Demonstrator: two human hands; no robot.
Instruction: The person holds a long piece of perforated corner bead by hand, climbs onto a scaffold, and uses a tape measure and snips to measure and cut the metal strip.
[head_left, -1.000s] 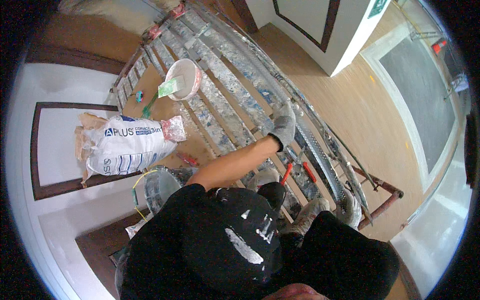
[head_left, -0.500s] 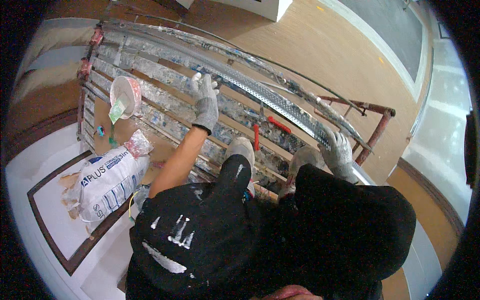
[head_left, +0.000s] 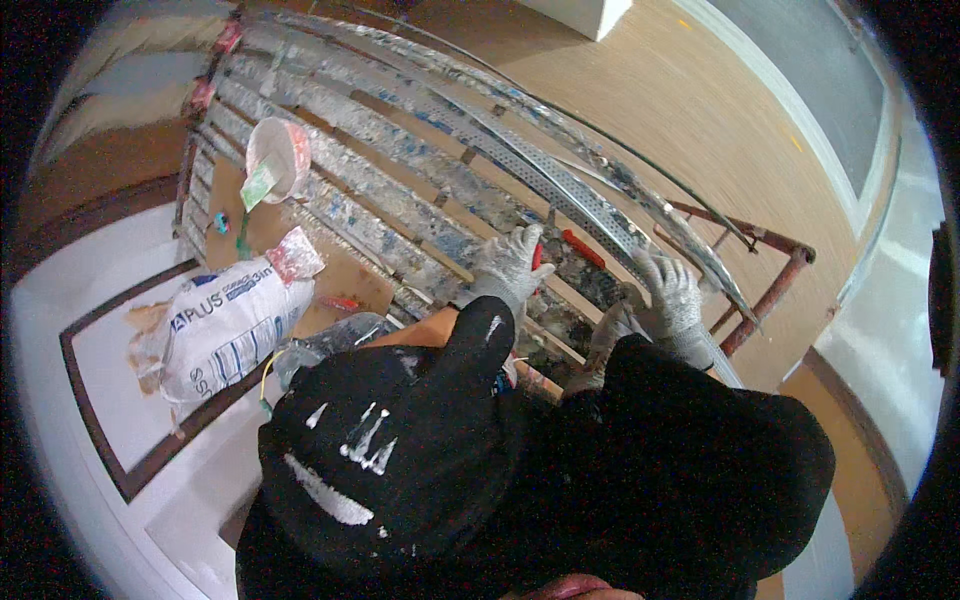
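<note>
A pair of red-handled snips [head_left: 583, 249] lies on the paint-spattered slatted platform [head_left: 330, 205], its handles spread. My gloved left hand [head_left: 505, 266] is closed around the nearer red handle. A long perforated metal corner bead [head_left: 540, 180] runs diagonally across the platform. Near its right end my gloved right hand [head_left: 676, 308] grips it, with the fingers curled over the edge. My shoes are partly hidden behind my arm and knees.
A pinkish-white bucket [head_left: 290, 160] with a green-and-white scraper [head_left: 258, 186] stands at the left on a brown board. A white printed bag [head_left: 235, 325] lies nearer. A clear plastic container [head_left: 335, 345] is beside it. Rusty metal rails [head_left: 775, 290] edge the platform at right.
My left hand has come down and to the right from above the slats and closed on a handle of the snips. My right hand stays on the corner bead. The view has shifted slightly.
</note>
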